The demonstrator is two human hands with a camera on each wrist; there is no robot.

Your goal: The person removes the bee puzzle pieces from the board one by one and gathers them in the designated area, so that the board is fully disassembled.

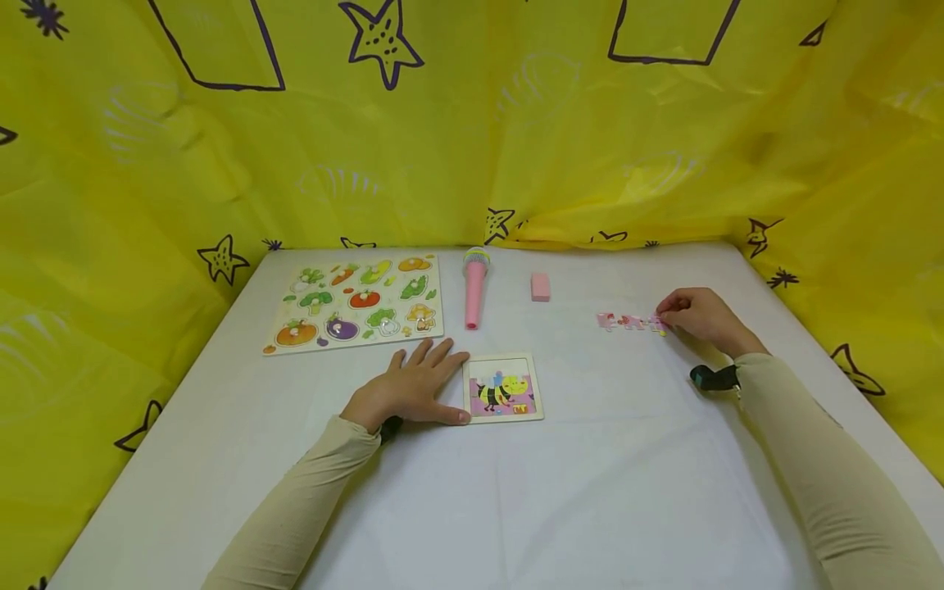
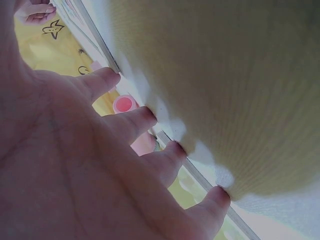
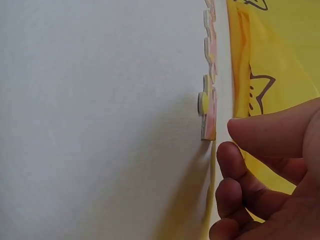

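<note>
My left hand point(image 1: 413, 385) lies with fingers spread on the table, its thumb and index finger at the left edge of a square framed bee jigsaw puzzle point(image 1: 503, 389). The lower part of the bee picture is filled in; the top strip of the frame shows bare board. In the left wrist view the fingertips point(image 2: 175, 150) touch the table. My right hand point(image 1: 701, 318) is beside the right end of a row of pink jigsaw pieces point(image 1: 631, 322). The right wrist view shows a small gap between its bent fingers and the end piece point(image 3: 209, 115).
A vegetable peg puzzle board point(image 1: 354, 303) lies at the back left. To its right are a pink toy microphone point(image 1: 475, 291) and a pink block point(image 1: 541, 287). A yellow patterned curtain point(image 1: 442, 164) encloses the white table point(image 1: 590, 492) at the back and sides.
</note>
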